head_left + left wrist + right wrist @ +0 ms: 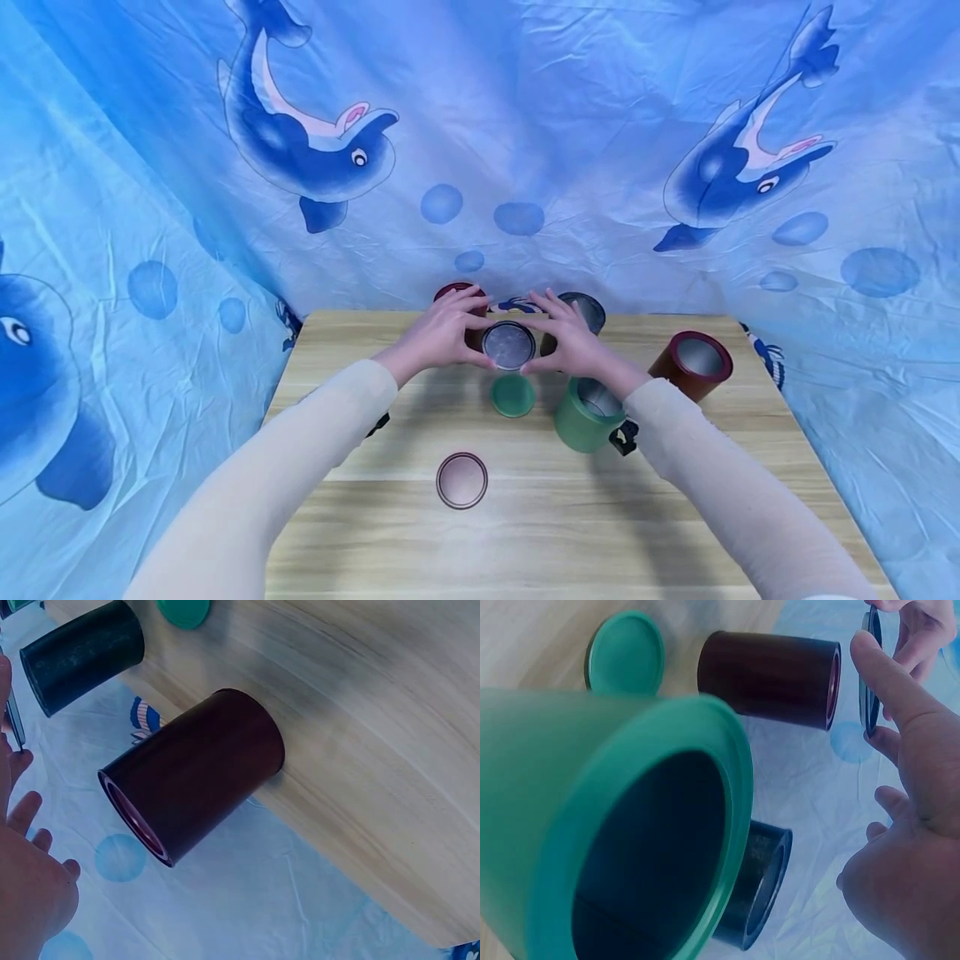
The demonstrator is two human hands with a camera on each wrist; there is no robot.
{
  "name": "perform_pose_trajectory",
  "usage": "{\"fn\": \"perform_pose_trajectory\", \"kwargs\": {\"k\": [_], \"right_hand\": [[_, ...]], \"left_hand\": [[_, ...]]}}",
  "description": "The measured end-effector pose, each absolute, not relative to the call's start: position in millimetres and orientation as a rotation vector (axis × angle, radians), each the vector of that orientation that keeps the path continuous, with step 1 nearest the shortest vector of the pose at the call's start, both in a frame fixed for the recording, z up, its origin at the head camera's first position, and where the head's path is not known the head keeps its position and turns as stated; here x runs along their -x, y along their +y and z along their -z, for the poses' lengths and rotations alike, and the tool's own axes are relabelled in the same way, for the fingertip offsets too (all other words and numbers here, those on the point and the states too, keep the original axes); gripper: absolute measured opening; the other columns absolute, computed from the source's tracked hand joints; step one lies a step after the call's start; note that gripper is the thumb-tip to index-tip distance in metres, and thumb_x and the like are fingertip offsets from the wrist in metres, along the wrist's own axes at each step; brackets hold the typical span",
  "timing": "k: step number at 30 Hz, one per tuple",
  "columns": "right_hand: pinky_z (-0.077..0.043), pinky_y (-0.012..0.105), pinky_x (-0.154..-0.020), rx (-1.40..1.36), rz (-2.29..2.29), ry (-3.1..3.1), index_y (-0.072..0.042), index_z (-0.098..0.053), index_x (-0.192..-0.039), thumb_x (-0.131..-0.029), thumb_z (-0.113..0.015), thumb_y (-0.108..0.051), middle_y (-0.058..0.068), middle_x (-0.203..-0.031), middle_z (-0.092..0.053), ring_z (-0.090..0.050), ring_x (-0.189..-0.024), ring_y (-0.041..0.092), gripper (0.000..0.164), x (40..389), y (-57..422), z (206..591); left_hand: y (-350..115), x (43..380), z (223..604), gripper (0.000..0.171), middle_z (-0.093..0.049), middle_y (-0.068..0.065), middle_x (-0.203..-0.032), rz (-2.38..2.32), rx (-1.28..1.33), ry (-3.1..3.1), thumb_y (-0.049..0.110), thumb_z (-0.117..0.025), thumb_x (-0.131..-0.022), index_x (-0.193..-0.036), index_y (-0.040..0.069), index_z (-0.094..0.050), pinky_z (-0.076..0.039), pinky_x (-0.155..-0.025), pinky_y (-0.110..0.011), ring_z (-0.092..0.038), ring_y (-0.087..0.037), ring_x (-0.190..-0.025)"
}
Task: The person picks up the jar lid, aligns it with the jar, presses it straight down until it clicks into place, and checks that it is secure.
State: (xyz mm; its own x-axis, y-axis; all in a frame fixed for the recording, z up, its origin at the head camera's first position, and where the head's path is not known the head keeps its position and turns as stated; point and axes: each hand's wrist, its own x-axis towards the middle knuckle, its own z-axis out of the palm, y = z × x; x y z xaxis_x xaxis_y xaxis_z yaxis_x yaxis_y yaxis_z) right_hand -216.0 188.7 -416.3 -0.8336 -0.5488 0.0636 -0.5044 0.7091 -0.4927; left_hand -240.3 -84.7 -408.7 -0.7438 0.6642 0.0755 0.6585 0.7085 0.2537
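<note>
Both hands hold a dark round lid (508, 345) above the back middle of the table, one at each side. My left hand (450, 331) grips its left edge between thumb and fingers. On the opposite edge, the thumb and fingers of my right hand (573, 340) pinch it. Edge-on, the lid (869, 682) looks thin in the right wrist view. Behind the left hand stands a dark red can (199, 776), its lower part partly hidden from the head camera. A dark grey can (587, 310) is behind the right hand. Below the lid lies a green lid (513, 395).
An open green can (581, 421) stands under the right forearm, close to the right wrist. Farther right is an open red-brown can (690, 367). A pinkish lid (462, 481) lies toward the front of the wooden table (540, 533). Blue dolphin cloth (585, 125) surrounds the table.
</note>
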Motion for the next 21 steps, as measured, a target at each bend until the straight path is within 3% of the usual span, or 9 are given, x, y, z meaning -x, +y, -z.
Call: {"fn": "perform_pose_trajectory", "kwargs": {"k": [6,21], "right_hand": [[0.0,0.078,-0.123,0.86,0.756,2.813,-0.011,-0.059,-0.154,-0.083,-0.094,-0.038,0.018,-0.177,-0.02,-0.004,-0.164,0.045,0.084,221,198,413],[-0.001,0.08,-0.122,0.804,0.737,2.821,-0.009,-0.058,-0.155,-0.085,-0.093,-0.035,0.019,-0.178,-0.017,-0.002,-0.164,0.045,0.082,229,225,409]], "left_hand": [[-76,246,407,0.089,-0.045,-0.009,-0.168,-0.399,-1.131,2.881,0.068,-0.086,-0.078,-0.151,0.024,-0.063,-0.019,-0.132,-0.056,-0.024,-0.035,-0.163],[-47,265,412,0.088,-0.043,-0.007,-0.169,-0.36,-1.178,2.866,0.07,-0.084,-0.079,-0.15,0.022,-0.064,-0.021,-0.131,-0.057,-0.023,-0.033,-0.163]]}}
